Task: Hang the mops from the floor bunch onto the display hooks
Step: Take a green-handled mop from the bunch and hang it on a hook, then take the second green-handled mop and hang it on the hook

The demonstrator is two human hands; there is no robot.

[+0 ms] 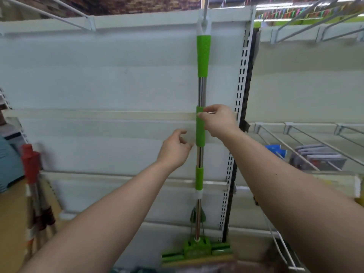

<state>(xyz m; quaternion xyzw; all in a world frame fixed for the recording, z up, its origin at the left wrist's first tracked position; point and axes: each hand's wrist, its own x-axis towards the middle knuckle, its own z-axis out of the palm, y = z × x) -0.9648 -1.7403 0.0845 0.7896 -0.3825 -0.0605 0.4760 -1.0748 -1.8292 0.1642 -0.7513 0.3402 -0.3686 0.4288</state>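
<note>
The mop [200,127] is hanging straight down against the white back panel [118,75], its white loop riding on the hook [205,6] at the top. Below the loop a long, dimpled green grip is running into a chrome shaft. A green sleeve is sitting halfway down, a shorter one below it, then a white collar. At the bottom the green head is carrying a tan sponge strip, hanging low near the foot of the panel.

My right hand [218,121] is reaching in from the right, with thumb and fingertips curled together and pinching the upper part of the middle sleeve. My left hand [174,148] is hovering just left of the shaft at that sleeve's lower end, fingers loosely curled and gripping nothing; I cannot tell whether a fingertip is grazing it.

Just right of the mop a slotted upright [242,95] is running down the panel. Beyond it, wire shelves [295,138] are holding packets [319,158]. Far left, red mops [31,168] are leaning upright.
</note>
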